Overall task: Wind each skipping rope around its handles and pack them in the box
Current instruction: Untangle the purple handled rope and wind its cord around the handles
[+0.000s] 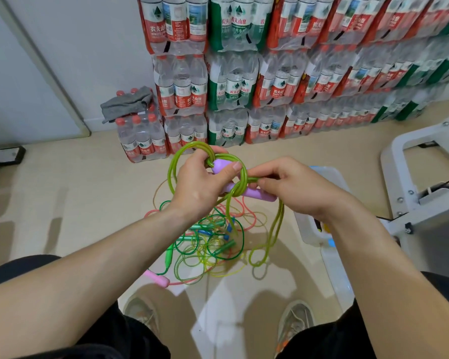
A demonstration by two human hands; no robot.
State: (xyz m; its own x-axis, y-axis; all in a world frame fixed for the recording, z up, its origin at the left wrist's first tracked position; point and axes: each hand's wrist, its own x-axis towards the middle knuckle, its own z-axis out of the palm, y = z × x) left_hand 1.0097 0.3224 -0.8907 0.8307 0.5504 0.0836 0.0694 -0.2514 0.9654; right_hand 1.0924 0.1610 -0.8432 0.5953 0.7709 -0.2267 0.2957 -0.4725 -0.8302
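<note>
My left hand (pixel 201 181) grips a pair of purple handles (pixel 257 194) held together above the floor. A yellow-green rope (pixel 174 167) is looped round them several times, and one long loop hangs down to the floor. My right hand (pixel 293 187) pinches the rope where it crosses the handles. Below lies a tangled heap of ropes (pixel 210 239) in green, pink and yellow, with green, blue and pink handles (pixel 157 278). The clear plastic box (pixel 307 229) stands on the floor to the right, mostly hidden by my right forearm.
Shrink-wrapped packs of water bottles (pixel 233 81) are stacked along the wall ahead, a grey cloth (pixel 126 103) on the lowest pack. A white metal frame (pixel 423 177) stands at the right. My two shoes (pixel 294 322) show at the bottom.
</note>
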